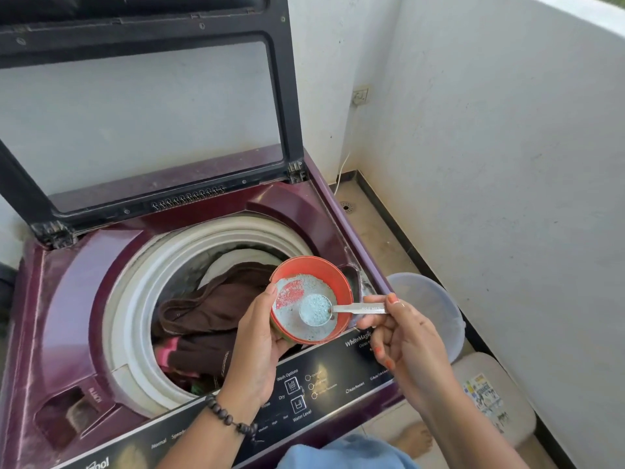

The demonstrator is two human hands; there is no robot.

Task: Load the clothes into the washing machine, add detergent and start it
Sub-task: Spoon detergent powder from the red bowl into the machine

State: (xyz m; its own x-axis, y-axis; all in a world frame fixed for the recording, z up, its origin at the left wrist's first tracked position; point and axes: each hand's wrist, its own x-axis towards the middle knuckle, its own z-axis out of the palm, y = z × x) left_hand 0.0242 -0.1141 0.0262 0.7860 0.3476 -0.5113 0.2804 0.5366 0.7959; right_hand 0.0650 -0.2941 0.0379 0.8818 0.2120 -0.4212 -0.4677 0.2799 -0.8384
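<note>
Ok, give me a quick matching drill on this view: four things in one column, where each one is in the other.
1. orange bowl
2. metal scoop
3. brown garment
4. translucent bucket

A. in the drum
B. on the floor to the right of the washing machine
C. held by the left hand
D. held by the right hand, full of powder

Pairs: 1-C, 2-D, 3-A, 4-B
</note>
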